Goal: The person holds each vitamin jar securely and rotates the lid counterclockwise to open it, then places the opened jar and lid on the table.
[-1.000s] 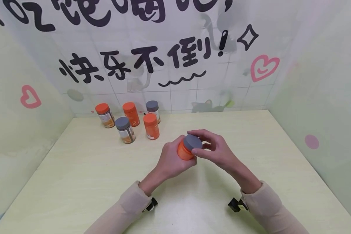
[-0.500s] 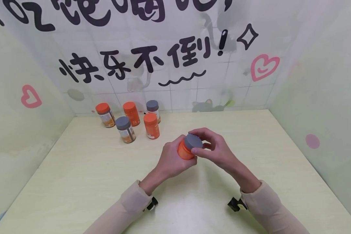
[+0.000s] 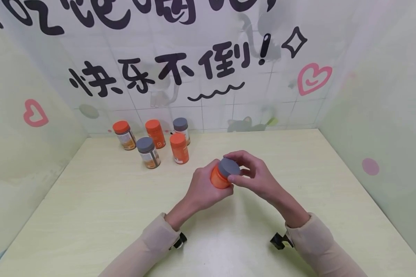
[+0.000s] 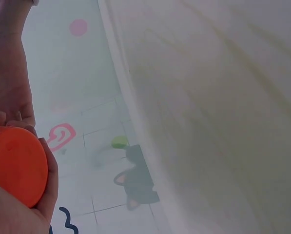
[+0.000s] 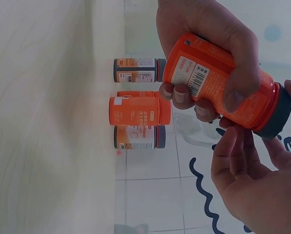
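Observation:
In the head view, an orange plastic bottle (image 3: 219, 179) with a dark grey screw cap (image 3: 229, 167) is held above the table, tilted. My left hand (image 3: 205, 187) grips its body, the fingers wrapped round it. At the cap, my right hand (image 3: 255, 175) pinches the rim between thumb and fingers. A barcode label shows on the bottle body (image 5: 218, 80) in the right wrist view, and the cap (image 5: 276, 113) sits on its neck. The left wrist view looks at the flat orange bottle base (image 4: 19, 168); the cap is hidden there.
Several bottles stand at the back left: a red-capped one (image 3: 124, 135), a grey-capped one (image 3: 148, 153), an all-orange one (image 3: 155, 134), another orange one (image 3: 179, 149) and a grey-capped one (image 3: 181, 129) behind. A patterned wall (image 3: 215, 115) borders the table (image 3: 107, 215).

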`<state>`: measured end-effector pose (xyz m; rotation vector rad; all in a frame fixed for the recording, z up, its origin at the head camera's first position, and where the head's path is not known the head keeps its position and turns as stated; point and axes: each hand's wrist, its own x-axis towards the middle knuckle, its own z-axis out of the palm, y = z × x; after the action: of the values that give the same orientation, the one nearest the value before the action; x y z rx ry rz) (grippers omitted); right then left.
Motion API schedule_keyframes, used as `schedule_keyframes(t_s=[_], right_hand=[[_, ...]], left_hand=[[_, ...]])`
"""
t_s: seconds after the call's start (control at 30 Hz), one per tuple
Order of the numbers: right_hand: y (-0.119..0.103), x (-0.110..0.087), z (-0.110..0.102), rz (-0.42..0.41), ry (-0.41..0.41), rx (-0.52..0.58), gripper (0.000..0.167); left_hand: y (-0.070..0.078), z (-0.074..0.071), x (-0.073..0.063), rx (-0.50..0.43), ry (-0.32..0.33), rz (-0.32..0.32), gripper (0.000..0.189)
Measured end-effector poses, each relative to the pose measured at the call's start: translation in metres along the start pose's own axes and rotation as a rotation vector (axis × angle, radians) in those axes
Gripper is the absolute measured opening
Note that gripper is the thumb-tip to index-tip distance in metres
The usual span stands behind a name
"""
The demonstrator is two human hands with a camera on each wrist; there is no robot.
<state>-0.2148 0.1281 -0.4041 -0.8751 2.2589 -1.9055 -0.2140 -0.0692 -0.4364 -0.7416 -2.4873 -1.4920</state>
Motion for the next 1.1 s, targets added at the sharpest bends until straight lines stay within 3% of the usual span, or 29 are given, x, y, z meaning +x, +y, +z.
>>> schedule_keyframes(t_s=[0.17, 0.37, 0.63, 0.9, 1.1], right_hand=[[-0.0007, 0.0, -0.0008, -0.013, -0.002, -0.013, 0.055], [-0.0006, -0.0003, 0.0019, 0.043, 0.046, -0.006, 0.046], [0.0003, -0.0009, -0.0006, -0.015, -0.005, -0.005, 0.051], [0.0, -0.0018, 0.0006, 0.052, 0.047, 0.034, 0.045], [0.0006, -0.0011, -0.0022, -0.012, -0.008, 0.012, 0.044]], left_hand=[[0.0002, 0.0001, 0.0007, 0.003, 0.003, 0.012, 0.038], [-0.0006, 0.0008, 0.0002, 0.005, -0.002, 0.005, 0.038], [0.0004, 0.0006, -0.0005, -0.006, 0.001, 0.015, 0.039], [0.0014, 0.0023, 0.0002, -0.01, -0.002, 0.005, 0.04], [0.0003, 0.0021, 0.0, -0.006, 0.007, 0.018, 0.038]])
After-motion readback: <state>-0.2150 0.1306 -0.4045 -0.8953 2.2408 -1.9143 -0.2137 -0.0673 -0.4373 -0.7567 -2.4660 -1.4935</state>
